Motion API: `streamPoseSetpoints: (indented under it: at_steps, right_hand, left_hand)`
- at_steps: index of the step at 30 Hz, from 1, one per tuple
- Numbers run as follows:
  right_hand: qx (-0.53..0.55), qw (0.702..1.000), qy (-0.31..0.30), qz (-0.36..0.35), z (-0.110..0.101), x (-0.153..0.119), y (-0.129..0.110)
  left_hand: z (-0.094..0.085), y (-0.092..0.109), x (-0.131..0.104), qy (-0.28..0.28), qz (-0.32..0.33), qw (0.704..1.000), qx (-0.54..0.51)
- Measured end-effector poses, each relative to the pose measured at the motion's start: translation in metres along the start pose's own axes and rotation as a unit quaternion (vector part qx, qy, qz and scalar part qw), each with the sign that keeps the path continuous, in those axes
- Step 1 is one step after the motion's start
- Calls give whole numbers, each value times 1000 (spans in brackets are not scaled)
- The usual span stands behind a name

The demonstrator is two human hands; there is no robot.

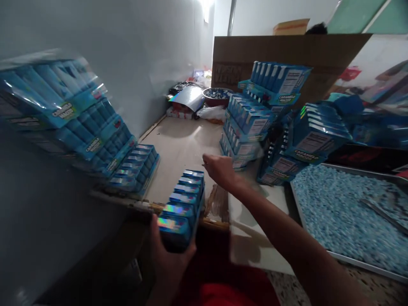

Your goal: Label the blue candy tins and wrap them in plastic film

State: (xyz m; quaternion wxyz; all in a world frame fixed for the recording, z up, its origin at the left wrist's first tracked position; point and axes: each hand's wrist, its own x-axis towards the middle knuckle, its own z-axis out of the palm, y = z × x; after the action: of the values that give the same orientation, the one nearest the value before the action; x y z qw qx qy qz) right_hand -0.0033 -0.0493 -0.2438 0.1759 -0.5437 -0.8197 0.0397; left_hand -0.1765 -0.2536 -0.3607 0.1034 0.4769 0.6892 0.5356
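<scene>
My left hand (pixel 172 259) grips the near end of a blue display tray of small boxes (pixel 181 204), held tilted over the front edge of the work surface (pixel 178 144). Past the tray's far right corner is my right hand (pixel 221 170), its fingers curled together; what they pinch, if anything, is too small to name. Stacked trays of the same blue boxes (pixel 245 123) stand just beyond it. On the left, wrapped trays (pixel 63 110) form a tall stack beside a single low tray (pixel 137 165).
At the right, a metal tray of light blue pieces (pixel 344 208) holds a metal utensil (pixel 384 214). More blue trays (pixel 315 131) stand behind it. A large cardboard sheet (pixel 229 55) rises at the back, near a round bowl (pixel 216 100). A wall (pixel 127 51) borders the left.
</scene>
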Motion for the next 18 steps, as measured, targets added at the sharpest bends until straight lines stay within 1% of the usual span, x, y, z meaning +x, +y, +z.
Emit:
streamPoseSetpoints:
  at_steps: [1, 2, 3, 4, 5, 6, 8, 10, 12, 13, 14, 16, 18]
  right_hand:
    - [3, 998, -58, 2, 14, 18, 2]
    - [6, 996, -87, 5, 27, 32, 6]
    - [12, 993, -115, 6, 39, 42, 12]
    - [18, 991, -136, 6, 49, 49, 17]
    - [23, 988, -151, 2, 58, 53, 22]
    - [27, 986, -165, -5, 66, 54, 26]
    - [35, 982, -185, -23, 75, 52, 32]
    - [38, 980, -191, -43, 78, 49, 35]
    - [40, 978, -197, -62, 77, 44, 36]
    - [43, 976, -201, -72, 75, 41, 36]
    - [50, 974, -205, -82, 73, 38, 35]
    - [77, 971, -207, -90, 68, 27, 32]
    - [104, 970, -204, -81, 63, 16, 27]
  left_hand:
    - [5, -4, -9, -12, 36, 999, 2]
    - [8, -7, -16, -31, 66, 997, -8]
    - [9, -11, -20, -54, 79, 995, -36]
    - [8, -15, -20, -78, 63, 992, -77]
    - [4, -19, -18, -99, 21, 988, -120]
    - [0, -22, -14, -112, -35, 981, -157]
    - [-11, -25, 0, -129, -184, 953, -202]
    - [-18, -27, 17, -171, -329, 905, -207]
    - [-21, -26, 32, -230, -431, 846, -211]
    - [-22, -26, 37, -256, -457, 822, -223]
    - [-23, -26, 40, -278, -461, 807, -243]
    - [-28, -25, 39, -319, -446, 783, -293]
    - [-37, -24, 30, -375, -427, 753, -330]
